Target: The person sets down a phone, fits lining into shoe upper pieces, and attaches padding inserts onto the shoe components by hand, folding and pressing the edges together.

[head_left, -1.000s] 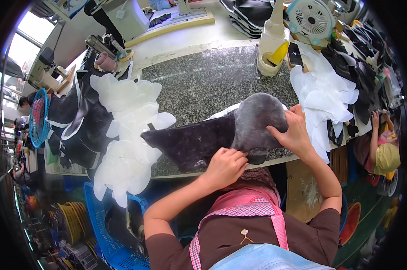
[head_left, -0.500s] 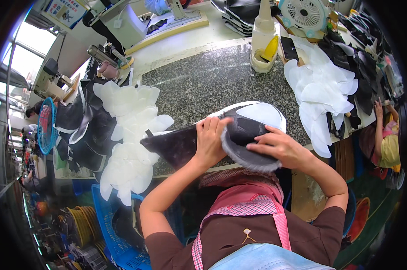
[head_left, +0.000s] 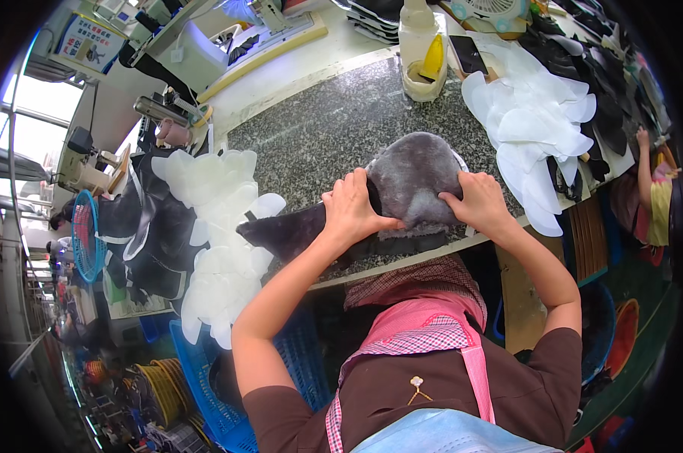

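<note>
A fur-lined shoe upper (head_left: 417, 177) lies near the front edge of the dark speckled stone slab (head_left: 311, 136), its grey plush side facing up. A long dark flap (head_left: 285, 232) of it stretches to the left. My left hand (head_left: 349, 211) grips its middle, thumb pointing right along the near edge. With thumb and fingers my right hand (head_left: 481, 202) pinches the right edge of the plush part. A thin white rim shows beside the right fingers; the rest of the underside is hidden.
Piles of white curved sheets lie left (head_left: 224, 226) and right (head_left: 530, 121) of the slab. Beyond it stand a white glue bottle holder (head_left: 421, 75) with a yellow tool and a phone (head_left: 468, 54). Dark pieces (head_left: 160, 226) lie far left; a blue basket (head_left: 206, 385) is below the table.
The upper's plush part has been turned over and spread flat, covering the white patch that showed before. My right hand has moved to its right edge, and the left thumb now stretches along the front.
</note>
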The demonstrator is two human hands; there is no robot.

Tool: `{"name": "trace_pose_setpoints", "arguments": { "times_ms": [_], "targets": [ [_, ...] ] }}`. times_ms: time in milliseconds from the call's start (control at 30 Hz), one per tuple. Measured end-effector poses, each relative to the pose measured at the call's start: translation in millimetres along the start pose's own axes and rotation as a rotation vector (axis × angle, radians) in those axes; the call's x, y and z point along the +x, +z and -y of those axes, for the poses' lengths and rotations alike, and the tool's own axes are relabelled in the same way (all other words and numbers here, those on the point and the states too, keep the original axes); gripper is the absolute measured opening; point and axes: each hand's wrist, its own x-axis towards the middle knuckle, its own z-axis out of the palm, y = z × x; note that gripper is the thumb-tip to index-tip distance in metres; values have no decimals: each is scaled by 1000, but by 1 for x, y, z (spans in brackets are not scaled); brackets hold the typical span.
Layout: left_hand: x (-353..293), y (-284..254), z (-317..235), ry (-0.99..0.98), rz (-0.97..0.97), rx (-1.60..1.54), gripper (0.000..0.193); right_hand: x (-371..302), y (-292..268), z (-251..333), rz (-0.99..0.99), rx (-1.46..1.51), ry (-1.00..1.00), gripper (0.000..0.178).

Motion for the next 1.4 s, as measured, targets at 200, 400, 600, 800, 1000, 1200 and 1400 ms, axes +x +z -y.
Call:
{"name": "trace_pose_setpoints", "arguments": {
  "times_ms": [200,400,600,800,1000,1200,1400],
  "targets": [
    [4,14,19,212,-118,-35,77,-27,-3,17,-155,281,-596,27],
    [5,20,30,430,-185,-262,52,-54,15,14,-487,99,-633,22],
    [4,24,26,298,-200,-302,57,-77,32,-11,-298,250,5,44],
    [10,25,30,353,-201,-420,57,-42,70,4,-128,1212,-96,53],
    [3,10,-12,75,-177,-282,66,-50,73,15,-560,368,95,40],
    [5,21,-4,110,-97,-97,69,-80,47,26,-374,211,446,45],
    [5,16,-11,98,-4,-11,83,-77,16,22,-518,127,345,57]
  ]
}}
